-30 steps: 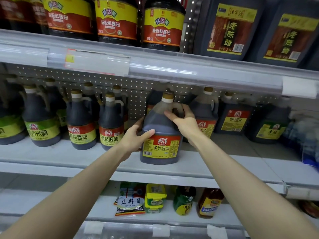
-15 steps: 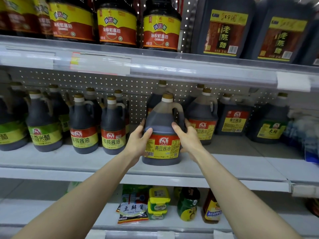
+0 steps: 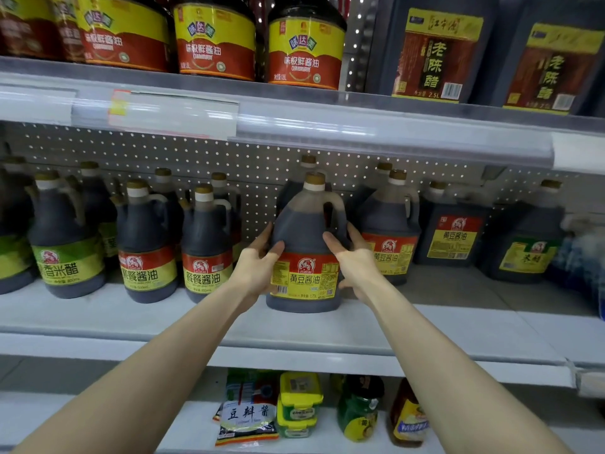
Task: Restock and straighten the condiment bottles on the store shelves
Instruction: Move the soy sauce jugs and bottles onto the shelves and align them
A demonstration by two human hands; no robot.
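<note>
- Between your left hand (image 3: pixel 257 268) and your right hand (image 3: pixel 358 265) stands the soy sauce jug (image 3: pixel 302 224). It is upright on the middle shelf (image 3: pixel 442 326), with its red-and-yellow label square toward you.
- Your right hand was up by the jug's handle a second ago. It has dropped to the flank, thumb across the front just above the label and fingers wrapped round the far side.
- Your left hand has kept its place on the opposite flank, thumb forward and fingers curled behind. Both hands grip the jug, and neither is slack.
- I read that shift as carrying done and squaring begun. The jug looks placed, with at most a small twist or a push back left.
- Just right of your right hand sits a matching jug (image 3: pixel 389 221), set further back. Left of your left hand, across a gap, slimmer bottles (image 3: pixel 206 237) stand in a row.
- The jug is smooth, translucent plastic, dark with sauce nearly to the shoulder. It is round-bodied, with a moulded loop handle on its right and a tan cap (image 3: pixel 315 178) on a white collar.
- The label looks glossy, and the shelf is matt and pale, painted metal by my guess.
</note>
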